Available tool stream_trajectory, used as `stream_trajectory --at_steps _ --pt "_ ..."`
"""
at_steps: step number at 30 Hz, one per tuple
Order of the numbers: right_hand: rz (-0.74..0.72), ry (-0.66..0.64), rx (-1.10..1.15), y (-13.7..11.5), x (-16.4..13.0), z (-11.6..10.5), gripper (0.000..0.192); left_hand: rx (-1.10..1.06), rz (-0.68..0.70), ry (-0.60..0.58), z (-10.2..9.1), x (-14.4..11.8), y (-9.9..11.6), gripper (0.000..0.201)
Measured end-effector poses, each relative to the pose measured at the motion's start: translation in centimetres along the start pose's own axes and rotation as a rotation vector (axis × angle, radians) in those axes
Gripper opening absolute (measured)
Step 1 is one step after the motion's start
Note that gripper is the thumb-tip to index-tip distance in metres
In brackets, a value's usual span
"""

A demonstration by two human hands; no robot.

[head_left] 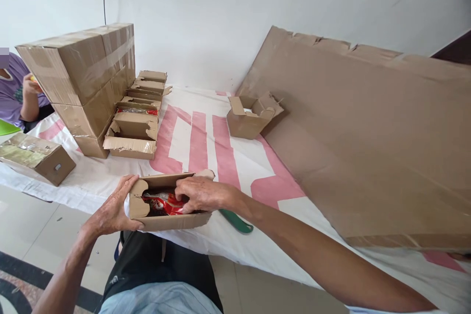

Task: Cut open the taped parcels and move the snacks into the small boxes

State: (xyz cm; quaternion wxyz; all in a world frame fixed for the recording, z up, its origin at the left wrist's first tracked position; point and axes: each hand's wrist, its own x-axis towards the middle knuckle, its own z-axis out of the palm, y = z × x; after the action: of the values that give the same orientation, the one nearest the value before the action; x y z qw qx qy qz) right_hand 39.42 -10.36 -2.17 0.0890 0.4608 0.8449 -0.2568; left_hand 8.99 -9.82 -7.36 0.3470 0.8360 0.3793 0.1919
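A small open cardboard box (167, 222) sits at the near edge of the table, with a red packet (165, 202) inside it. My left hand (112, 208) clasps the box's left end, thumb along its front. My right hand (200, 194) reaches into the box from the right, its fingers pressing on the red packet. A green handle (237, 222) pokes out on the table just right of the box, partly hidden under my right wrist.
A row of several small open boxes (138, 125) runs back beside two stacked taped cartons (86, 83). Another small open box (252, 117) stands mid-table. A big flat cardboard sheet (368, 142) leans at right. A closed box (37, 157) lies far left, near a person's arm (27, 95).
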Motion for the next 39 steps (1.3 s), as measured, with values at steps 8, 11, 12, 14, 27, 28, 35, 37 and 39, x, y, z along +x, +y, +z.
stream_trajectory --at_steps 8,11,12,14,27,28,35,37,39 --pt "-0.107 0.065 0.001 0.3 -0.2 1.6 0.016 0.022 0.015 0.025 -0.1 -0.1 0.2 0.118" --pt "-0.074 0.254 0.159 0.2 -1.2 1.2 0.017 0.036 0.003 0.029 -0.3 0.0 0.4 0.117" --pt "-0.06 0.313 0.246 0.2 -1.6 0.8 0.017 0.038 0.001 0.029 -0.3 0.1 0.5 0.116" --pt "-0.051 0.42 0.44 0.2 -2.6 -0.6 0.017 0.041 -0.004 0.031 -0.4 0.3 0.7 0.116" --pt "-0.268 0.837 0.7 3.2 -4.8 -8.3 0.03 0.036 -0.074 0.091 -4.0 1.6 -0.1 0.121" --pt "-0.293 0.806 0.697 3.1 -4.7 -8.6 0.029 0.031 -0.045 0.144 -4.7 2.2 0.7 0.11" --pt "-0.404 0.734 0.578 0.6 -2.6 -10.9 0.017 -0.29 0.065 -0.039 -4.9 7.5 7.4 0.062" --pt "-0.369 0.817 0.552 0.6 -1.7 -11.2 0.015 -0.481 0.043 -0.077 -3.9 8.5 7.6 0.051" --pt "-0.319 0.902 0.563 1.0 -1.0 -11.4 0.013 -0.64 0.03 -0.016 -2.9 9.2 7.0 0.049"
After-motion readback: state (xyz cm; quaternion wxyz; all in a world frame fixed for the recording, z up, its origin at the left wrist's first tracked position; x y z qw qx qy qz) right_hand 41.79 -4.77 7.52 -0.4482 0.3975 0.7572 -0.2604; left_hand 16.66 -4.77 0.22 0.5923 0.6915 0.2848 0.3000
